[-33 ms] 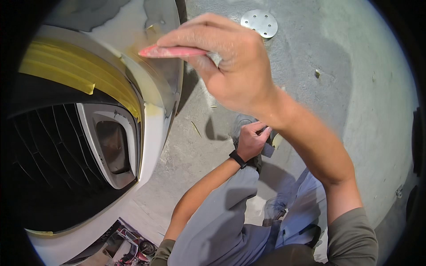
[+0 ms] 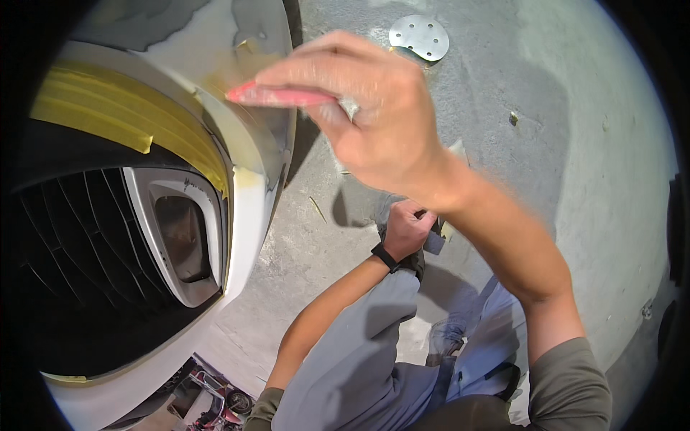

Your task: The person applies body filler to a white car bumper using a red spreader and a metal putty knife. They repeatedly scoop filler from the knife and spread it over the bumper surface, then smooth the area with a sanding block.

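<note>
Head view: upper centre, the right hand [image 2: 384, 108] has fingers closed on a thin pink pad [image 2: 287, 96] by a patchy grey-white panel [image 2: 219, 61], seemingly part-smoothed, the left hand [image 2: 408, 230] hiding its grip.

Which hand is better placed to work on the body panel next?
Probably the right hand: it holds the pink object, whose tip shows over the body panel. The left hand sits lower in view, farther from that panel.
</note>
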Demonstrator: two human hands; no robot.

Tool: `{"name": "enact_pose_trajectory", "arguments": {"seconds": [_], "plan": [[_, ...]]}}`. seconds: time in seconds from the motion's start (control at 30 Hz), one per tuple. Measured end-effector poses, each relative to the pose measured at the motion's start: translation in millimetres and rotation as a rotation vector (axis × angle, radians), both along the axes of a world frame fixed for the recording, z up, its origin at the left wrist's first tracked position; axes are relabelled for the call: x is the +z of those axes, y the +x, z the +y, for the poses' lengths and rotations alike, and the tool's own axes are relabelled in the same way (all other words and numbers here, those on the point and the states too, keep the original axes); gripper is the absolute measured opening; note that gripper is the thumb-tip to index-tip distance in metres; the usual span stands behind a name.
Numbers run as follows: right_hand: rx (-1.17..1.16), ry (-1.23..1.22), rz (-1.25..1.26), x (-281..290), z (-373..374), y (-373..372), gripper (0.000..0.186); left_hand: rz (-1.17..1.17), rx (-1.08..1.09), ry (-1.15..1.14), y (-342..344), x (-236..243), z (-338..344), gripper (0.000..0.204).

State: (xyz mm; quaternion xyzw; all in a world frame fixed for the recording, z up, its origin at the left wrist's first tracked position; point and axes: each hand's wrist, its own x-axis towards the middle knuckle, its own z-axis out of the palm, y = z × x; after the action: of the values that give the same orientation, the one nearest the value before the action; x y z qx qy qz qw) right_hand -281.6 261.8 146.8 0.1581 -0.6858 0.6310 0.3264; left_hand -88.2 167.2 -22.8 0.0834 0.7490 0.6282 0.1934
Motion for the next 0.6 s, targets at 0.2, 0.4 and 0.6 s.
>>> {"name": "enact_pose_trajectory", "arguments": {"seconds": [0.2,0.4,0.6], "plan": [[0.008,-0.039,-0.158,-18,-32,56,0.044,-0.240,-0.071,0.113,5,-18,-3,0.032],[0.098,-0.020,-0.182,-17,-28,72,0.038,0.042,-0.121,-0.120,1,-8,-7,0.026],[-0.015,0.064,-0.257,0,24,14,0.025,-0.166,-0.040,0.011,-7,1,1,0.017]]}}
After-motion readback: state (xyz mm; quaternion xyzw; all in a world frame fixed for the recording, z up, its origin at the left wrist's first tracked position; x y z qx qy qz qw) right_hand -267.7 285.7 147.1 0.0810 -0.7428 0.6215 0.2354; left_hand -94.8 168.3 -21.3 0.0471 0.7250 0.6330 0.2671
